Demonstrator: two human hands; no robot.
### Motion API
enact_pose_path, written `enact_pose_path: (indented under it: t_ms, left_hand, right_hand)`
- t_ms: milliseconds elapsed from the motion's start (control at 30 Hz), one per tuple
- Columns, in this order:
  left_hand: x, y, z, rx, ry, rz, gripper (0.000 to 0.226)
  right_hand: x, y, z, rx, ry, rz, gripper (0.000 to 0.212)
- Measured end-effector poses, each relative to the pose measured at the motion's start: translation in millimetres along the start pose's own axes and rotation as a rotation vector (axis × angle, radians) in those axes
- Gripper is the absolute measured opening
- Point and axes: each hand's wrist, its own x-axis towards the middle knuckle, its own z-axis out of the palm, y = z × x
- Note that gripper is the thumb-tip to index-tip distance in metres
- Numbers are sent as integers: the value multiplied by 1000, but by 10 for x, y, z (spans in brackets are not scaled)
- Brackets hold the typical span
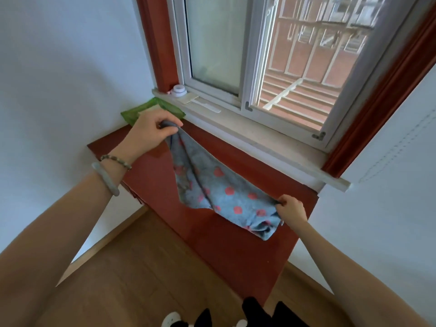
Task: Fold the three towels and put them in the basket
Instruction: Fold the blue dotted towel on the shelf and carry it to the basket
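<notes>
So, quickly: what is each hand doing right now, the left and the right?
Left hand: grips one end of the dotted towel.
Right hand: pinches the towel's other end.

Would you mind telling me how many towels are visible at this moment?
1. The blue towel with red dots hangs above the red table, held by the left hand and the right hand. Others may be hidden or out of frame.

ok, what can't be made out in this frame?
Head view only:
- green basket: mostly behind the left hand; contents hidden.
- other two towels: nowhere in frame.
- dotted towel: sags bunched between that hand and the right hand; layers unclear.
</notes>
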Motion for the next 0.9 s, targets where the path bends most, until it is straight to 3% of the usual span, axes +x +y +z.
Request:
enact_pose_path:
  t_ms: [233,367,500,633,900]
  left_hand:
    - [-113,-931,-243,-38,-90,-51,37]
    - [-83,-1221,-344,-103,-94,-79,18]
    - [2,-1311,-488,-188,-133,-52,27]
    - [102,-1450,-608,-228,-251,-63,34]
    - [366,-1891,-444,-281,-516,-289,24]
  right_hand:
    - [-113,-402,-270,150,400,28,21]
    - [-341,-691,-412,184,522,7,18]
    - [-684,-887,-513,204,590,-9,19]
    - [-889,-950,-635,153,494,-29,9]
    - [-724,-933,-658,134,-23,165,18]
